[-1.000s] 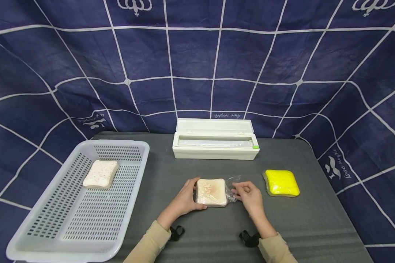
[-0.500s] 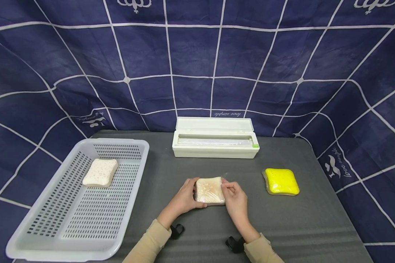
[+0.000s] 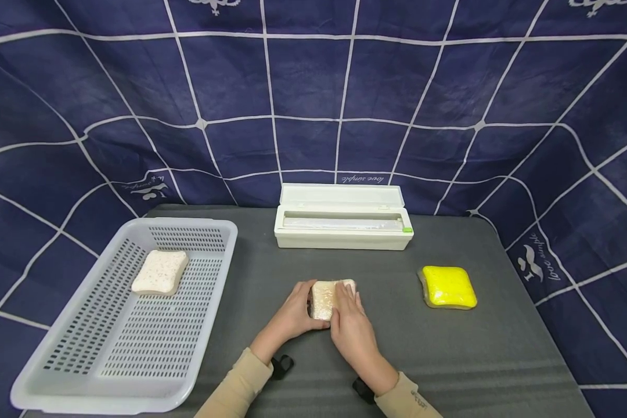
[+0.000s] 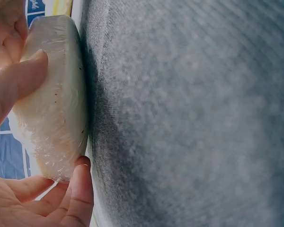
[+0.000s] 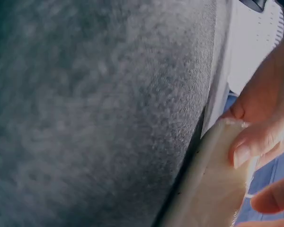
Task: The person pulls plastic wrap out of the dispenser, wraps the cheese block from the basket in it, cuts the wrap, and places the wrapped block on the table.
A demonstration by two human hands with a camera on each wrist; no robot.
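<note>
A bread slice (image 3: 322,301) wrapped in clear cling film lies on the grey cloth in front of the person. My left hand (image 3: 292,313) grips its left end, fingers round the far side and thumb on the near side. In the left wrist view the film on the slice (image 4: 59,113) is creased and shiny toward the lower end. My right hand (image 3: 354,334) rests over the slice's right part with fingers extended, covering that part. The right wrist view shows the left thumb (image 5: 244,151) on the slice's wrapped face (image 5: 213,189).
A cling film dispenser (image 3: 343,238) with raised lid stands at the back. A wrapped yellow slice (image 3: 447,287) lies to the right. The grey plastic basket (image 3: 209,325) at left holds a speckled white slice (image 3: 160,273). Dark blue checked cloth (image 3: 313,87) hangs behind.
My right hand has moved left, folding the loose film at the slice's right edge under, and now lies across its top. The left hand keeps its grip.
</note>
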